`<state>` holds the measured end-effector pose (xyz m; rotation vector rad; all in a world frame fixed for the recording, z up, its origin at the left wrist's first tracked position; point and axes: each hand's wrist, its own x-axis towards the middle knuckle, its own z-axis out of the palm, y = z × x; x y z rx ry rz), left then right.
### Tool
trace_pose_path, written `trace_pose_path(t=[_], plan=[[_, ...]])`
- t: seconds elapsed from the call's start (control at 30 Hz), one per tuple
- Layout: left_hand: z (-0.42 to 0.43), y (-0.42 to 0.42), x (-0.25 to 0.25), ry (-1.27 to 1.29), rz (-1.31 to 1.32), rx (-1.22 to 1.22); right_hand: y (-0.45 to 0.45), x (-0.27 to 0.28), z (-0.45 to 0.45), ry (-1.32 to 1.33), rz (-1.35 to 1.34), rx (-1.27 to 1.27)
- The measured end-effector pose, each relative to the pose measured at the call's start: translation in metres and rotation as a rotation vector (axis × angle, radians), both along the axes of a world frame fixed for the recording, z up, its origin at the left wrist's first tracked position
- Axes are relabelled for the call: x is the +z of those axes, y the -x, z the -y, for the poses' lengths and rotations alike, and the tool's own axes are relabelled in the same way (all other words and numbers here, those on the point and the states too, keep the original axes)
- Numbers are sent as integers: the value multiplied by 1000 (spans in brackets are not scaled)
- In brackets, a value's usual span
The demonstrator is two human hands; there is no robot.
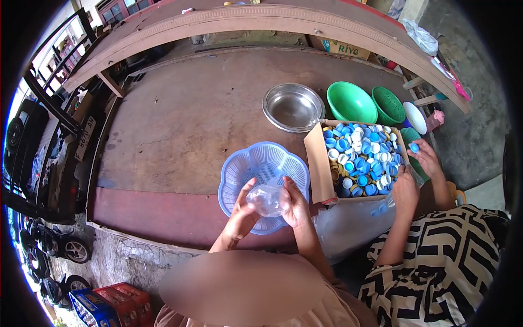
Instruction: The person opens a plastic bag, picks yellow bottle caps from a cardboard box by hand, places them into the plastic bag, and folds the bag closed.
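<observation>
I can read RIYO on a carton (348, 50) partly hidden behind the wooden beam (218, 17); the camera wearer's hands (296, 207) grip clear plastic (267, 200), its shape indistinct.

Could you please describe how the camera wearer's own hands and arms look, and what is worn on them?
The left hand and right hand look bare, without gloves. The forearms are uncovered too; plain brownish cloth shows near the right elbow. I see no jewellery or markings.
</observation>
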<state>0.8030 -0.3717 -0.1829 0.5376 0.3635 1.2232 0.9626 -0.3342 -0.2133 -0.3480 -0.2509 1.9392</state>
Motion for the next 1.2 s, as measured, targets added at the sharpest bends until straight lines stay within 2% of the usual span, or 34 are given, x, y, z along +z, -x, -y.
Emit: trace_pose_path(t=[0.03,0.07,0.1,0.17,0.2,0.23,0.3,0.33,0.43,0.5,0.57,0.67,0.73,0.77,0.8,0.83,0.87,0.9,0.97,1.03,1.07,1.13,1.17,1.2], plan=[[0,-1,6,33,-262,88,2,13,1,-48,131,-87],[-2,0,-1,43,-313,135,6,30,3,-137,465,-150],[-3,0,-8,58,-364,179,10,33,5,-377,992,-262],[-1,-3,-7,114,-330,287,13,68,19,-743,1430,-433],[-2,-5,-6,139,-310,344,16,70,20,-853,1440,-452],[-1,-8,-4,65,-442,341,20,75,23,-879,1507,-438],[3,-10,3,-89,-706,326,23,56,21,-817,1461,-449],[4,-13,11,-71,-684,278,21,50,21,-829,1460,-465],[-9,-2,-4,-376,-1091,437,10,43,16,-910,1509,-582],[-13,13,0,-345,-1297,516,1,52,16,-783,1562,-639],[-13,15,12,-589,-1648,591,-1,49,18,-842,1611,-646],[-11,9,31,-604,-1583,482,3,51,19,-873,1576,-644],[-12,3,37,-477,-1515,351,13,56,18,-963,1543,-675],[-11,2,38,-416,-1477,286,22,64,25,-895,1634,-782],[-16,1,23,-511,-1403,445,27,59,31,-971,1647,-872],[-18,0,24,-491,-1385,422,30,55,38,-1050,1658,-962],[-18,0,26,-471,-1368,396,33,54,41,-1190,1538,-917],[-16,-1,27,-449,-1351,365,38,63,45,-1195,1517,-801],[-12,0,35,-402,-1307,353,39,61,39,-989,1523,-639],[-11,4,44,-378,-1305,385,28,41,31,-905,1783,-438],[-12,6,45,-372,-1393,365,26,34,32,-864,1872,-252],[-11,13,43,-425,-1525,320,27,43,35,-851,2001,-86],[-11,17,40,-491,-1570,296,27,48,35,-840,2062,-5],[-12,18,39,-560,-1614,272,25,49,33,-841,2008,-70]])
